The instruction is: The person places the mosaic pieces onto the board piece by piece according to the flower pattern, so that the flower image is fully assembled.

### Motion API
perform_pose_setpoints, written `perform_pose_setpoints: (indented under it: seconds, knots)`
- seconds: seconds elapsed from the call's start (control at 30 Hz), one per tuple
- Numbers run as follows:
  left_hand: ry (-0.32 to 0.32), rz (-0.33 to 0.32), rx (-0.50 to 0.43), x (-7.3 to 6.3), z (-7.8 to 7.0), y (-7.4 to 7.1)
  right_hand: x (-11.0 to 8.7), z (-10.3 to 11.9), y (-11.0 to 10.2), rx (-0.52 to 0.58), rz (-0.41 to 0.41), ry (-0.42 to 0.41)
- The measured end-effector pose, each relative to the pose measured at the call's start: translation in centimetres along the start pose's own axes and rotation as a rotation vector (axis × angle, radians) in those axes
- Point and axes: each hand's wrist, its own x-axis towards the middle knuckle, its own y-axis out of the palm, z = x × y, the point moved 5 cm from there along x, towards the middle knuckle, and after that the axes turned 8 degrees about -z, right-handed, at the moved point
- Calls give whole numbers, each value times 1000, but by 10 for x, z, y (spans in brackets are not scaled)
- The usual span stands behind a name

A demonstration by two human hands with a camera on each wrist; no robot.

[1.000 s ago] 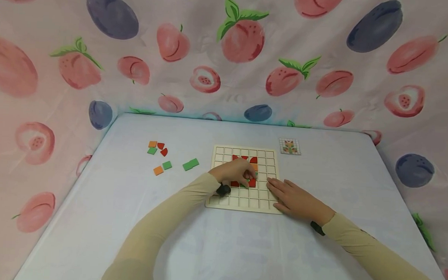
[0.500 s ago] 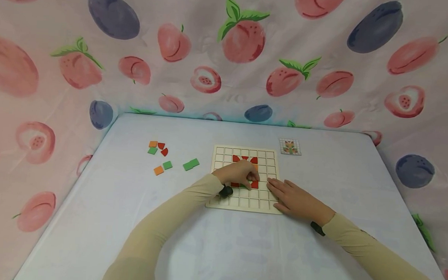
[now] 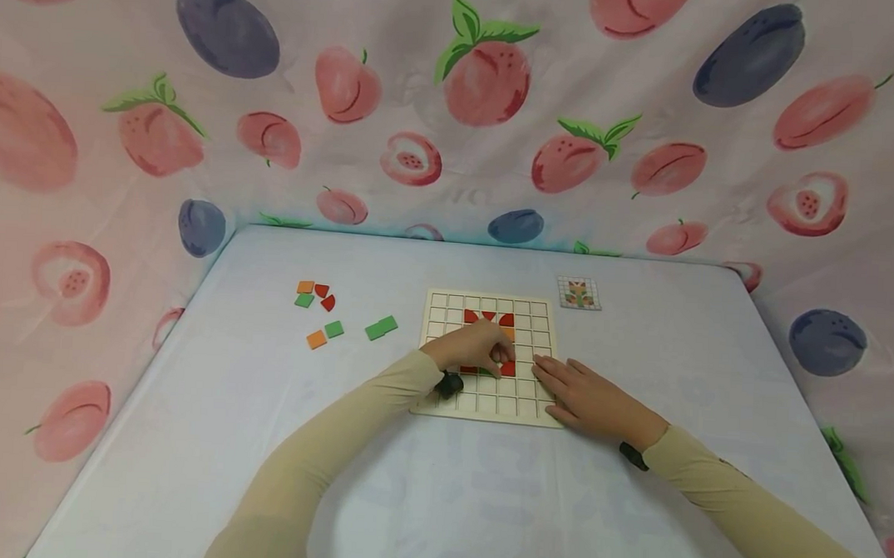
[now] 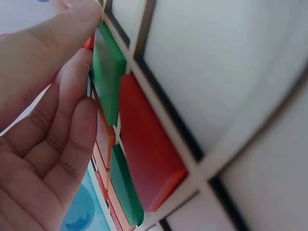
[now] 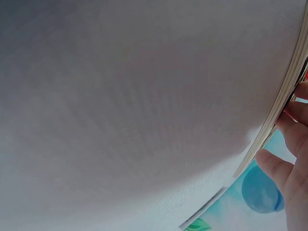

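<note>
My left hand [image 3: 474, 344] reaches over a pale wooden grid board [image 3: 519, 409]. Its curled fingers and thumb pinch a red tile [image 3: 509, 369] at the lower right of the coloured pattern, though the fingertips partly hide it. Other red tiles [image 3: 507, 319] show along the pattern's top row. The left wrist view has a green tile [image 4: 108, 72] and a red tile [image 4: 149, 149] seated in board squares, close beside the fingers. With fingers extended, my right hand [image 3: 595, 398] rests on the board's right edge; the right wrist view shows those fingers [image 5: 291, 132] against that edge.
Loose tiles lie left of the board: a joined-looking green pair [image 3: 381, 328], a green square [image 3: 334, 330], an orange square [image 3: 316, 339], and a small group farther back with a red quarter-round [image 3: 328, 303]. A picture card [image 3: 579, 293] lies behind the board, to the right.
My left hand has shifted slightly right over the board, and the red tile at its fingertips has moved right with it. My right hand stays put.
</note>
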Motion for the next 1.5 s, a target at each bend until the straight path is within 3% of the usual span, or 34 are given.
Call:
perform_pose_setpoints:
  seconds: [0.17,0.3,0.53,0.73,1.03,1.23,1.5]
  knots:
    - [0,-10,8,-2,-2,-2,0,-2,1,-2,-25,-12]
    - [0,-30,-51,-7,-2,-7,0,-3,3,-9,-43,-22]
    - [-18,-93,-150,-21,6,-30,0,-4,4,-17,3,3]
    - [-16,-175,-252,-41,25,-55,-1,-4,4,-2,47,37]
    - [-132,-274,-261,-75,58,-81,-6,-2,9,4,60,49]
    - [-206,-306,-234,-97,76,-97,-6,0,7,10,57,56]
    - [-230,-323,-236,-124,92,-117,-4,0,3,1,41,42]
